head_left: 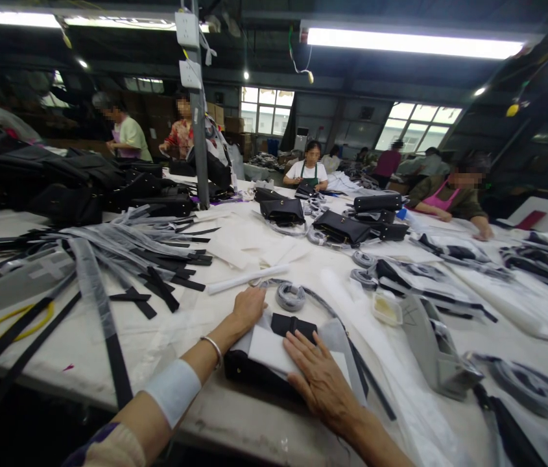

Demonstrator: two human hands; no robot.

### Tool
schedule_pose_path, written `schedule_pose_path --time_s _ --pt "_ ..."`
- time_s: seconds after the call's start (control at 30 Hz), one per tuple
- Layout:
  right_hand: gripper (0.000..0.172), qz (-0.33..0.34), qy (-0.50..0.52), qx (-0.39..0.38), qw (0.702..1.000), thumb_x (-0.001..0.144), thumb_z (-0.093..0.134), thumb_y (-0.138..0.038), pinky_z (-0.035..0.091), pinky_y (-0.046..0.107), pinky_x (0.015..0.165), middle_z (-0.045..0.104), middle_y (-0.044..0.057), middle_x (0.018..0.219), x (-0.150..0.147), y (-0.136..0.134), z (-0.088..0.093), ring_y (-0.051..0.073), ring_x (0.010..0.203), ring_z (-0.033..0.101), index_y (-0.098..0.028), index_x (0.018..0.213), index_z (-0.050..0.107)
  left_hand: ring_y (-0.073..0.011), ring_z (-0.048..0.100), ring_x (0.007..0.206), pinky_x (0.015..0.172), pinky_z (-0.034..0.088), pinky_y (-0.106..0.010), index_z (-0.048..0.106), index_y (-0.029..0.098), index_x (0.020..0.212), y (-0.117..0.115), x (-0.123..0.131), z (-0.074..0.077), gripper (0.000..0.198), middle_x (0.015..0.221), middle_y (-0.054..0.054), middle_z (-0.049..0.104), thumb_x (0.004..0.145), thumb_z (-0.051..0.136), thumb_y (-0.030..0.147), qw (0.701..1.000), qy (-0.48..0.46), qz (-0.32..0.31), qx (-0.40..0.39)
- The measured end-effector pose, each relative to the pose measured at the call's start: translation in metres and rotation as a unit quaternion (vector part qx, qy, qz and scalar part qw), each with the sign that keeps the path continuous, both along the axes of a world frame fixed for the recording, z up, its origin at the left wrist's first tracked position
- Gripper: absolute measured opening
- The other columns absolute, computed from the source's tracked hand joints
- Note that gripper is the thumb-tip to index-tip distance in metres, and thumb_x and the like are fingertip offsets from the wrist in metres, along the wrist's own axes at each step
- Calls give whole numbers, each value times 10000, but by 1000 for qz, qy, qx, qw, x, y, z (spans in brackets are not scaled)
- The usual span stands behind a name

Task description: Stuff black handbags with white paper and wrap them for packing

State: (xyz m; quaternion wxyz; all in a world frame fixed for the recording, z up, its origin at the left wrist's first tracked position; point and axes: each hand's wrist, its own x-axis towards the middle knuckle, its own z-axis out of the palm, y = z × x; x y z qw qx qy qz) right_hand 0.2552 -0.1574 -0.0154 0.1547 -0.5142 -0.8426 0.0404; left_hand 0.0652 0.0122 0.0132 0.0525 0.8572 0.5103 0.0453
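A small black bag (297,323) lies on the white table (235,421) right in front of me, partly wrapped in white paper (268,350). My right hand (317,375) lies flat on the paper and bag, fingers stretched out. At the bag's far left edge my left hand (248,307) rests with curled fingers on the paper; I cannot see whether it grips anything. A bracelet and a white wrist band are on my left arm. A coiled grey strap (290,296) lies just beyond the bag.
Black straps (157,272) and grey strips cover the table's left, with a yellow cord (13,322). A small plastic tub (386,307) and a grey bag (436,353) lie to the right. Finished black bags (281,209) sit further back. Several people work around the table.
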Motion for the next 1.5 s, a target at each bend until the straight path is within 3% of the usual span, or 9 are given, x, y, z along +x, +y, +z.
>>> schedule_pose_path --time_s 0.2,0.33,0.5,0.67,0.87,0.97,1.07,1.23,1.5 --pt "536 -11 -8 -28 1000 1025 415 -449 290 579 1181 411 58 1542 -4 -1 -1 274 1438 355 -278 1525 330 -262 587 1121 929 464 -399 607 197 1160 -7 -7 4 262 1203 -109 630 899 596 178 999 -21 -20 40" --pt "526 -10 -14 -45 999 1027 404 -459 278 582 1184 407 53 1546 -6 0 -2 281 1444 341 -271 1515 355 -262 413 1360 1127 289 -420 609 258 1222 -14 -13 8 325 1416 -58 527 901 633 218 987 -34 -143 64" --pt "520 -13 -18 -32 999 1021 413 -465 272 574 1186 452 56 1522 -7 0 -3 286 1438 350 -266 1500 389 -224 617 1064 1023 386 -371 657 196 1069 -27 -17 -11 261 1047 -60 691 962 571 419 979 -24 -194 54" --pt "518 -11 -24 -36 999 1018 411 -484 257 572 1194 476 47 1508 -9 0 0 283 1437 350 -268 1489 409 -256 588 1133 1098 311 -487 667 187 1013 -28 -21 -24 324 1068 -87 685 981 528 478 983 -25 -163 79" --pt "517 -14 -23 -41 999 1025 389 -490 259 589 1190 469 54 1513 -9 0 2 282 1440 345 -250 1482 420 -365 391 1392 1118 234 -657 636 194 1212 -22 -29 2 370 1389 -155 565 961 576 458 985 -19 -146 88" --pt "516 -12 -23 -43 999 1026 390 -485 258 606 1185 455 51 1522 -10 0 2 287 1448 330 -248 1485 412 -295 319 1451 1187 214 -547 541 227 1355 -41 -24 10 436 1499 -105 469 978 552 446 975 -28 -202 92" --pt "516 -9 -20 -38 999 1024 410 -468 264 604 1184 448 60 1525 -12 0 4 284 1452 323 -229 1481 415 -236 396 1415 1167 326 -395 429 185 1450 -76 -20 -8 548 1499 -109 470 979 555 436 948 -52 -306 66" --pt "549 -12 -28 4 1000 975 538 -436 291 599 1175 483 82 1497 -16 -4 5 299 1414 391 -194 1459 444 -250 453 1376 1139 384 -412 306 142 1506 -113 -29 -53 630 1499 -166 452 962 590 282 953 -87 -277 91" --pt "432 -41 -31 182 982 984 502 -236 355 476 1162 577 77 1415 -10 -19 -26 239 1324 513 -167 1411 501 -272 442 1381 1147 363 -452 290 114 1504 -107 -39 -53 668 1474 -165 486 955 603 330 920 -72 -358 143"
